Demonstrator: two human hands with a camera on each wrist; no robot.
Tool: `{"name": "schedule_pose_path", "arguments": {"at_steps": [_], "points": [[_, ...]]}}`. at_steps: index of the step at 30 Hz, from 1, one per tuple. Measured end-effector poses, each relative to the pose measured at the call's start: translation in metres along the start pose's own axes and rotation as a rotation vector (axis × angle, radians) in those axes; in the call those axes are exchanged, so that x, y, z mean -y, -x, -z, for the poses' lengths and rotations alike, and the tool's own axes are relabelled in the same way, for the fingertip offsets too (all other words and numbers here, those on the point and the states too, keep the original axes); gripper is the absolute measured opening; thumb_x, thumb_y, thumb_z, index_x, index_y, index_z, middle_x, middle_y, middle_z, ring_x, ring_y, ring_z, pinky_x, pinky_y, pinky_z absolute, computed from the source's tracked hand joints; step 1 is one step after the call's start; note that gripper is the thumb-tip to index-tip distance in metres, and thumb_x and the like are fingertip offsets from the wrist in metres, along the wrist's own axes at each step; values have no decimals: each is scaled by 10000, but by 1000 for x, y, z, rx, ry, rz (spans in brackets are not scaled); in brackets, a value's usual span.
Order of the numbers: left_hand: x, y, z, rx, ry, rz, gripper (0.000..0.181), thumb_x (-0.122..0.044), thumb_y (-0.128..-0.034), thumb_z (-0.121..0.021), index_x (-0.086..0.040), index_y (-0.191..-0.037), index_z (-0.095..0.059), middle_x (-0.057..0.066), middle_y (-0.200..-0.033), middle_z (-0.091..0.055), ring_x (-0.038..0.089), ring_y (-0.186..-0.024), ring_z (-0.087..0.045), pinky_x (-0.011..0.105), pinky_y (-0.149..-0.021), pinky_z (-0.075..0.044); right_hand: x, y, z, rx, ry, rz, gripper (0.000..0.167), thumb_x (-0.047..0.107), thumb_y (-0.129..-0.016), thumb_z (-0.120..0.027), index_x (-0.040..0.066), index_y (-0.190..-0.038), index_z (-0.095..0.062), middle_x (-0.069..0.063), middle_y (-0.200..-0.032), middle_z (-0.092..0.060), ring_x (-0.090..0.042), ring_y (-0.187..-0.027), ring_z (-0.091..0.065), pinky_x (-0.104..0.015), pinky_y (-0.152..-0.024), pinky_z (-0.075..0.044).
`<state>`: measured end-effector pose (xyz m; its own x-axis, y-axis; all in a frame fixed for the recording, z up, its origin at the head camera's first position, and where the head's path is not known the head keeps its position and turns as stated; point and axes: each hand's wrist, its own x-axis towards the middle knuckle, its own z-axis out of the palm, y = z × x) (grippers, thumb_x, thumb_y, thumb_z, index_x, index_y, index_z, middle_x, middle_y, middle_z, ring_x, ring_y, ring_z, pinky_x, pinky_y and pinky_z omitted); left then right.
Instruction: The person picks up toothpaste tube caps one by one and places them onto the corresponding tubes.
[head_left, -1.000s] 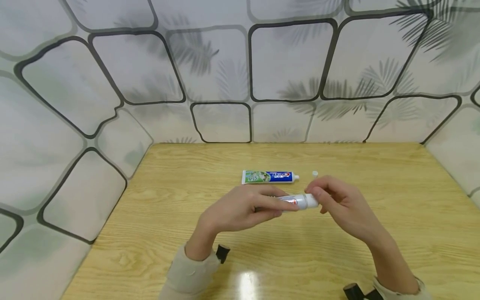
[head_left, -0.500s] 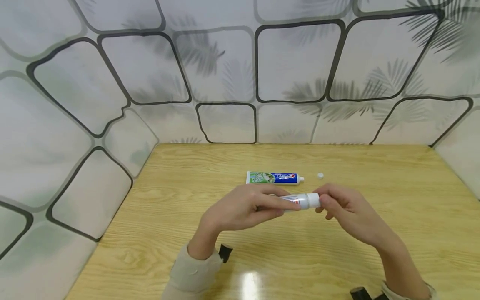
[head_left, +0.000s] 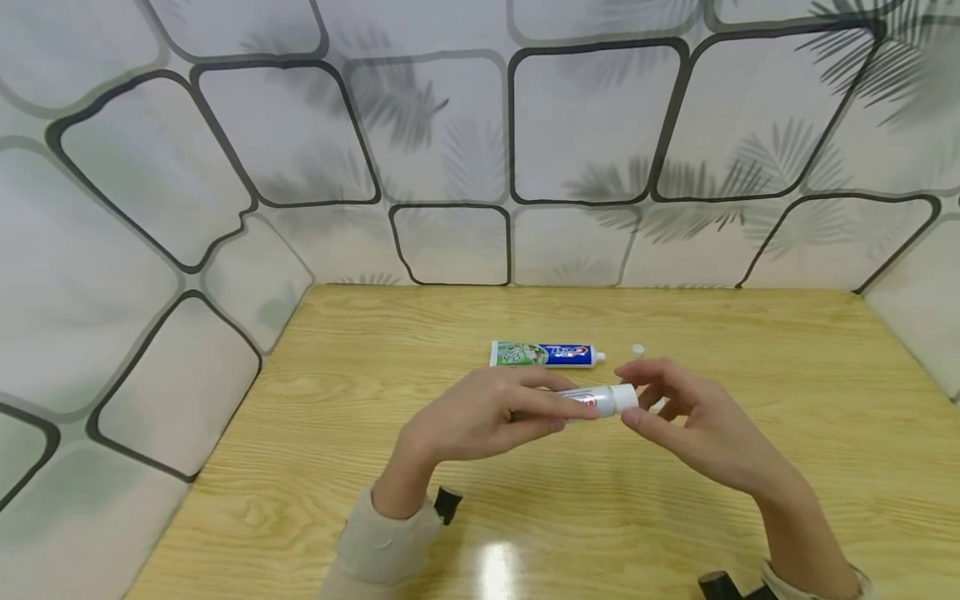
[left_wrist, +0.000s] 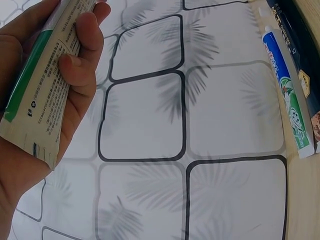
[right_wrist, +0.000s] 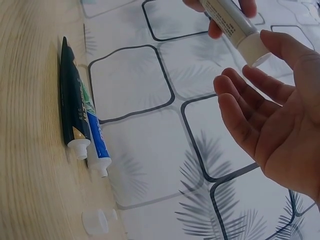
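Observation:
My left hand (head_left: 487,414) grips a silvery-white toothpaste tube (head_left: 600,402) in mid-air above the table. In the left wrist view the tube's flat, printed back (left_wrist: 42,95) with a green edge shows, its crimped end toward the wrist. A white screw cap (head_left: 625,397) sits on the tube's right end. Around that cap my right hand (head_left: 701,425) has its thumb and index finger spread, the thumb at the cap's edge; the right wrist view shows the other fingers (right_wrist: 235,115) loosely bent and holding nothing.
On the wooden table (head_left: 337,350) lies a blue-and-green toothpaste tube (head_left: 546,354) without its cap. A dark toothpaste tube (right_wrist: 74,95) lies alongside it, hidden in the head view. Near their nozzles is a loose white cap (head_left: 637,350). A patterned wall (head_left: 450,167) stands behind.
My right index finger and thumb have spread apart from their closer hold on the cap. The left hand keeps its grip on the tube, almost unmoved.

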<state>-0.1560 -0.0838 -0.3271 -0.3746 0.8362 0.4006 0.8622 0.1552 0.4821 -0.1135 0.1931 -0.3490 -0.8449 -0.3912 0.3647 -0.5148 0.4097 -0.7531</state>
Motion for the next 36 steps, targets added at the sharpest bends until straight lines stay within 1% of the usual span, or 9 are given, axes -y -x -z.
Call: {"name": "schedule_pose_path", "arguments": {"at_steps": [4,7,10,15,18,21,28,31,36], "points": [[-1,-1,-1,10,14,-1,305,-138,-999,-612,-187,-1290,-689,29,-1245,-651,22,-925,-581,146,-812,-469,2,-1,-1,-18,6,3,337,-21,-923,-663,133,-1219,-618,47,-1059,-645,-105,-819,-619,-262,-634,-505],[-2,-1,-1,18,22,2,310,-135,-998,-613,-184,-1295,-685,38,-1249,-650,37,-960,-579,149,-835,-468,2,-1,-1,-25,-8,-11,281,-17,-944,-637,126,-1186,-630,44,-1012,-650,-114,-773,-622,-269,-621,-508],[-2,-1,-1,19,23,3,313,-135,-997,-614,-188,-1297,-685,38,-1250,-650,41,-975,-577,152,-846,-467,2,-1,-2,-28,-18,-1,254,-31,-946,-627,124,-1145,-650,40,-967,-646,-122,-733,-615,-273,-599,-506],[-1,-1,-1,17,19,7,312,-139,-999,-610,-199,-1297,-685,24,-1242,-649,27,-897,-562,148,-798,-464,-1,0,0,2,4,54,351,-47,-891,-690,189,-1149,-659,71,-1003,-662,-104,-800,-615,-265,-624,-508],[0,0,0,18,9,9,313,-143,-1001,-609,-205,-1298,-684,18,-1239,-648,26,-871,-552,149,-779,-459,-2,1,0,34,-1,67,407,-36,-859,-733,189,-1187,-647,70,-989,-668,-103,-829,-613,-264,-639,-507],[0,1,0,17,6,10,311,-145,-1002,-608,-205,-1297,-685,16,-1235,-649,25,-855,-548,147,-765,-457,-2,2,1,60,2,49,402,-8,-859,-746,176,-1200,-643,62,-960,-663,-104,-829,-602,-261,-641,-504],[-1,1,0,16,17,9,309,-140,-1001,-608,-201,-1294,-687,8,-1232,-650,12,-810,-525,143,-729,-450,-1,2,3,105,31,-18,251,45,-921,-696,194,-1120,-659,62,-939,-658,-103,-797,-601,-273,-647,-516],[-1,1,0,14,21,7,312,-135,-1001,-607,-200,-1295,-687,6,-1232,-650,11,-798,-517,145,-721,-447,-2,2,3,110,33,-20,229,38,-930,-682,193,-1098,-662,82,-940,-652,-104,-790,-602,-279,-644,-520],[-1,0,0,14,18,5,311,-134,-999,-611,-200,-1293,-688,11,-1237,-649,17,-837,-537,146,-752,-455,-2,2,3,89,35,6,301,15,-923,-680,158,-1185,-640,78,-946,-654,-99,-810,-601,-267,-633,-503]]}}
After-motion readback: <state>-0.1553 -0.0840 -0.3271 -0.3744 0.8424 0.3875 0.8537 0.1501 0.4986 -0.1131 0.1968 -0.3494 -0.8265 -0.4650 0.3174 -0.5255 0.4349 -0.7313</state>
